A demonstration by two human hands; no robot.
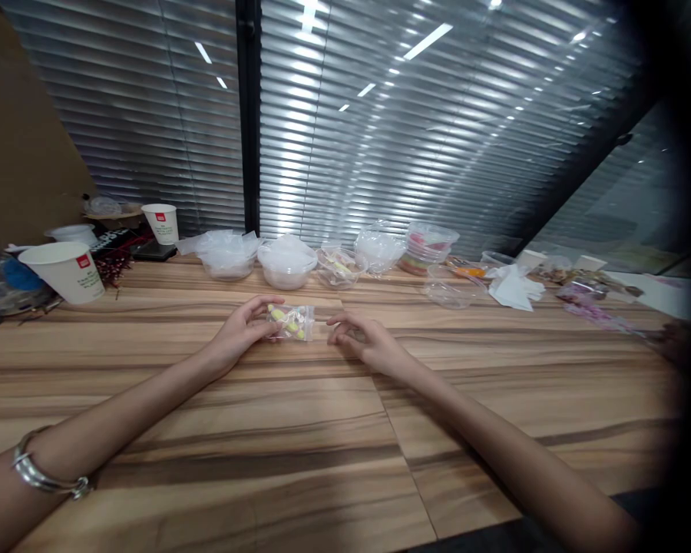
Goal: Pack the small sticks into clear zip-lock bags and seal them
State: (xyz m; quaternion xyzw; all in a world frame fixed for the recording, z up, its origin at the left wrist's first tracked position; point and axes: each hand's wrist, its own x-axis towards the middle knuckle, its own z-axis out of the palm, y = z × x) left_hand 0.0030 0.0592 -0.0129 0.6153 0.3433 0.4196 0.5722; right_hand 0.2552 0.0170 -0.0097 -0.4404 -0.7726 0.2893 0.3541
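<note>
A small clear plastic bag (291,321) with yellow and pale pieces inside lies low over the wood-grain table (299,430). My left hand (247,329) grips its left end, thumb at the near side and fingers at the far side. Just right of the bag, apart from it, is my right hand (362,339), its fingers loosely curved with nothing visible between them. Behind the bag stand a clear bowl with pale contents (339,267) and a white lidded plastic bowl (288,263).
Paper cups (69,273) stand at the left near dark red sprigs (112,261). Along the back are a bag-covered bowl (229,255), stacked clear tubs (429,247), an open clear container (454,286) and white gloves or tissue (515,286). Window blinds (380,115) rise behind.
</note>
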